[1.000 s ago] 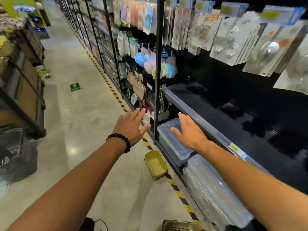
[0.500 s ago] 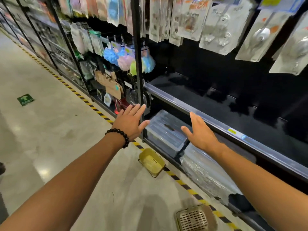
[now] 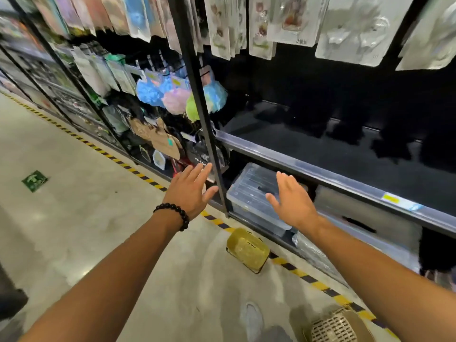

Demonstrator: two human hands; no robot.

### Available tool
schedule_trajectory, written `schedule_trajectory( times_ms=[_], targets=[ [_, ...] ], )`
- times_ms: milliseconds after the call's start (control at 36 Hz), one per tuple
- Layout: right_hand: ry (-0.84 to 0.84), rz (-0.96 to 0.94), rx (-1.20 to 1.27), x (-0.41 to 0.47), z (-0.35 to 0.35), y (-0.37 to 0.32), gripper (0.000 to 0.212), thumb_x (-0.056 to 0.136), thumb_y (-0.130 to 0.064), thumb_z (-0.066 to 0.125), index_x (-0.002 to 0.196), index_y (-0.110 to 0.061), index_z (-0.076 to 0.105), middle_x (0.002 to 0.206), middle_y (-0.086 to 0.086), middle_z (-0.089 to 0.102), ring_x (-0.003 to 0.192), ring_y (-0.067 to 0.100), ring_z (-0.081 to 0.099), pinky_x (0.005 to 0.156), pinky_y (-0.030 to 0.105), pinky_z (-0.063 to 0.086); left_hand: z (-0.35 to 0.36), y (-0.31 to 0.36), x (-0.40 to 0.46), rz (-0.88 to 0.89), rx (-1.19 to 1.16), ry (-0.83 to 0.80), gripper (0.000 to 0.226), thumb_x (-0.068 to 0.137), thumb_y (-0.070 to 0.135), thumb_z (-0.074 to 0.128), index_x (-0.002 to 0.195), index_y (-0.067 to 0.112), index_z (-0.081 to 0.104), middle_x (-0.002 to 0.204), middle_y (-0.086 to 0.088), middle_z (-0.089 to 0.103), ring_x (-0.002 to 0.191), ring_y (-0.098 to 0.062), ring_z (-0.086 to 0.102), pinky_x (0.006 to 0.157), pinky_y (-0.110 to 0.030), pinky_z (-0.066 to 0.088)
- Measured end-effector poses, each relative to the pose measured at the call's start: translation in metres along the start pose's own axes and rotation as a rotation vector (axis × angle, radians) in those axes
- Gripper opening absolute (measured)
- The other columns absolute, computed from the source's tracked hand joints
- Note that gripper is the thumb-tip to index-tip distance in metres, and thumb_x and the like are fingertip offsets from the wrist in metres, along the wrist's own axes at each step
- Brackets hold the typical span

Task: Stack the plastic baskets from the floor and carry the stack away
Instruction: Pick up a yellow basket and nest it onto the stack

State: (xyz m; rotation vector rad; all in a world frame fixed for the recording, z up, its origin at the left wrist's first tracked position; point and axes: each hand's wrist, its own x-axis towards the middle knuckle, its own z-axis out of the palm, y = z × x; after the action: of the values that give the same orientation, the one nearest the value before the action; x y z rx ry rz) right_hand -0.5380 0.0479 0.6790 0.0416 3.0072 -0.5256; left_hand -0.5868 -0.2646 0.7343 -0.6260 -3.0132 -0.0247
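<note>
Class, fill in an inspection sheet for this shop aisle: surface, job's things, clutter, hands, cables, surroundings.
Surface: polished concrete floor, striped tape line along the shelving.
Job's things: yellow basket on the floor by the tape; beige slotted basket at the bottom edge; not stacked.
Clutter: green floor sticker.
Hands: left hand and right hand open, empty, held above the floor.
Cables: nothing seen.
Surroundings: black shelving, clear storage box, hanging bath sponges.

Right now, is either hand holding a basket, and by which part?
Nothing is held. The left hand and right hand are open in the air; the yellow basket and beige basket lie untouched on the floor.
</note>
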Motion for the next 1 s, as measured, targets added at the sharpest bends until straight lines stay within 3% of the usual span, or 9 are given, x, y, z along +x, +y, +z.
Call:
schedule_trajectory(
  times_ms=[333,528,750,1000],
  targets=[
    [0.063,0.161,0.053,0.064,0.018,-0.021,0.078,0.108,-0.055,0.041,0.168,-0.012,0.016,0.172,0.008,0.025,0.158,0.028,0.022,0.126,0.045,0.028,0.028,-0.035,0.106,0.204,-0.049,0.061,0.063,0.099,0.057,0.041,0.150,0.019,0.042,0.143,-0.004,0.054,0.126,-0.024,0.049,0.101,-0.043,0.045],
    [0.087,0.345,0.093,0.064,0.061,-0.018,0.076,0.108,-0.051,0.046,0.168,-0.014,0.017,0.172,0.006,0.026,0.158,0.027,0.023,0.127,0.044,0.027,0.072,-0.046,0.146,0.303,-0.132,-0.035,0.066,0.102,0.052,0.044,0.158,0.019,0.034,0.155,-0.008,0.044,0.138,-0.030,0.042,0.109,-0.049,0.039],
    [0.090,0.493,0.178,0.067,0.141,-0.026,0.074,0.108,-0.043,0.050,0.168,-0.014,0.018,0.171,0.008,0.026,0.157,0.027,0.023,0.126,0.042,0.028,0.175,-0.066,0.153,0.409,-0.178,-0.111,0.071,0.102,0.054,0.043,0.162,0.025,0.020,0.163,-0.009,0.031,0.147,-0.034,0.031,0.114,-0.052,0.034],
    [0.022,0.643,0.256,0.081,0.284,0.005,0.075,0.108,-0.037,0.051,0.169,-0.016,0.012,0.172,0.007,0.021,0.157,0.027,0.024,0.126,0.042,0.028,0.337,-0.082,0.152,0.457,-0.160,-0.176,0.073,0.101,0.054,0.043,0.162,0.023,0.019,0.160,-0.014,0.035,0.139,-0.038,0.039,0.108,-0.056,0.040]
  ],
)
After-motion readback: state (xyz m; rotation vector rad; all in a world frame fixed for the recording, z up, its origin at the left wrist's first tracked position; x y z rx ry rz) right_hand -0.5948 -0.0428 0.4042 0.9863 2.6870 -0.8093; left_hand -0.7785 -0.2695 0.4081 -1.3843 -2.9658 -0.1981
